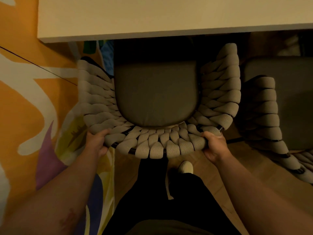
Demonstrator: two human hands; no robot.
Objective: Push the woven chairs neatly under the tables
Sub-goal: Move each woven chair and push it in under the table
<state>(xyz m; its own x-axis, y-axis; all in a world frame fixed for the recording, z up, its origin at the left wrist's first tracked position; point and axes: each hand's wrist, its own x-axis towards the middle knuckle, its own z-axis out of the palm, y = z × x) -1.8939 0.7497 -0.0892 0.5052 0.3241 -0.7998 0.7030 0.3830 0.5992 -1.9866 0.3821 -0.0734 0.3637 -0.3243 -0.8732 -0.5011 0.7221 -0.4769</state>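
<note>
The woven chair [157,146] faces the desk [152,17]. Its curved back rim is clamped at both ends, and the front of its dark seat cushion [155,94] sits in the shadow beneath the desk edge. Most of the cushion and the whole back stick out on the near side.

The left hand [96,143] grips the rim at one corner and the right hand [214,146] at the other. On each, the fingers [101,133] are curled over the top of the padded weave with the thumb below, wrapped round the rim and not spread.

Between the two sets of fingers runs a fan of thick, soft, knitted bands over a thin dark metal frame. The padding will probably give under pressure, so the hold has to reach the stiff tube inside. A chair like this looks moderately heavy but rigid, and should slide as one piece on the smooth wooden floor [237,158]. Holding wide at both corners suits a straight push and guards against twisting.

Just beyond the right fingers a second chair [265,106] of the same weave stands close, near enough to snag the armrest. Beyond the left fingers is a painted orange and white surface [25,82]. Below them a pale shoe [186,167] shows.

No brand, label or writing can be read.
</note>
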